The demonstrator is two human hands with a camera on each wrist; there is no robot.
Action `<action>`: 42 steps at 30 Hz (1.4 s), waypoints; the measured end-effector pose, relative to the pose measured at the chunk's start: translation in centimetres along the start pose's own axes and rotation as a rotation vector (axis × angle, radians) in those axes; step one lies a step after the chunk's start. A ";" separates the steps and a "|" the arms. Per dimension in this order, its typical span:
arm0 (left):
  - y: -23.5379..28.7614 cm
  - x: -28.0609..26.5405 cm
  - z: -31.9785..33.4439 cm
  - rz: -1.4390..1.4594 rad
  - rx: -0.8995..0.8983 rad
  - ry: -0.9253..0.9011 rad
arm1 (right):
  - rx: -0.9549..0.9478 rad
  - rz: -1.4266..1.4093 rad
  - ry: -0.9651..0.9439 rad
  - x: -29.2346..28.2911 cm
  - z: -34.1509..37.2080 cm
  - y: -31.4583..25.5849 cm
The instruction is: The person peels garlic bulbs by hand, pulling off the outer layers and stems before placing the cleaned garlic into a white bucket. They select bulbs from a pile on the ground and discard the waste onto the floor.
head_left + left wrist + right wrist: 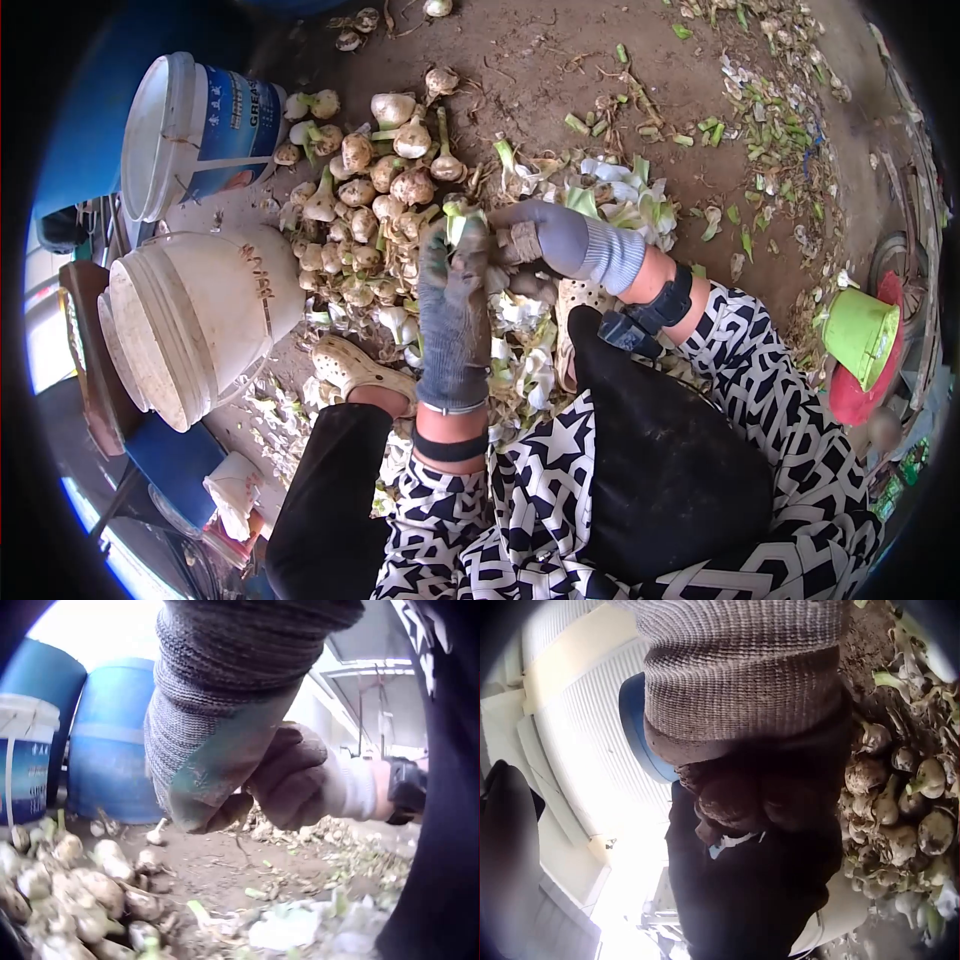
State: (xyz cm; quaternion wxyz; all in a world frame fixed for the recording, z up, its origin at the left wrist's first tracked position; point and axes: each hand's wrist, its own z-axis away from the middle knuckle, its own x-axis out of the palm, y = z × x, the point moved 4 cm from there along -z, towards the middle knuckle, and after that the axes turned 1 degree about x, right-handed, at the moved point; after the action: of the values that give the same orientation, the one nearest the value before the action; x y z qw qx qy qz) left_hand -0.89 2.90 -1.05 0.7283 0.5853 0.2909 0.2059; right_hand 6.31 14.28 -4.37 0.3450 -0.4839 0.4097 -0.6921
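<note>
In the head view my gloved left hand [455, 310] grips a garlic bulb [456, 224], whose pale green stem end shows above the fingers while the rest is hidden. My right hand [560, 238], in a grey glove, meets it from the side with curled fingers pinching at the same bulb. The left wrist view shows the left hand [225, 776] and right hand [296, 776] close together. A whitish sliver of garlic skin [733, 841] shows between the dark gloves in the right wrist view. Beyond the hands lies a heap of garlic bulbs [385, 180].
Peeled husks [525, 375] litter the ground between the person's clogs [362, 368]. A blue-labelled bucket [240, 125] and a white bucket [215, 310] lie along the left. Stem scraps [760, 150] spread at the upper right, and a lime-green basin [860, 330] stands at far right.
</note>
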 end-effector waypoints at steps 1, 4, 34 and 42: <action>0.0 0.1 -0.1 0.115 -0.054 -0.004 | 0.084 -0.138 -0.060 0.1 -0.1 0.4; -2.3 0.3 -0.8 0.814 -0.415 0.044 | 0.251 -0.428 -0.016 -1.0 1.0 0.9; -1.3 -14.4 -12.7 1.503 -0.021 -0.330 | 0.549 1.666 0.135 -8.6 7.4 1.2; 0.9 -15.2 -10.0 0.902 -0.189 0.220 | 0.277 1.523 -0.046 -0.7 -7.1 9.3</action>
State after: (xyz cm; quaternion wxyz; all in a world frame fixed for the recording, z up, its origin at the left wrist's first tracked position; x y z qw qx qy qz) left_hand -18.89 0.70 1.18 0.5809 0.5591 0.0632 0.5882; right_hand 0.54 12.54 -14.40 0.7914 -0.0354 0.5320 -0.2989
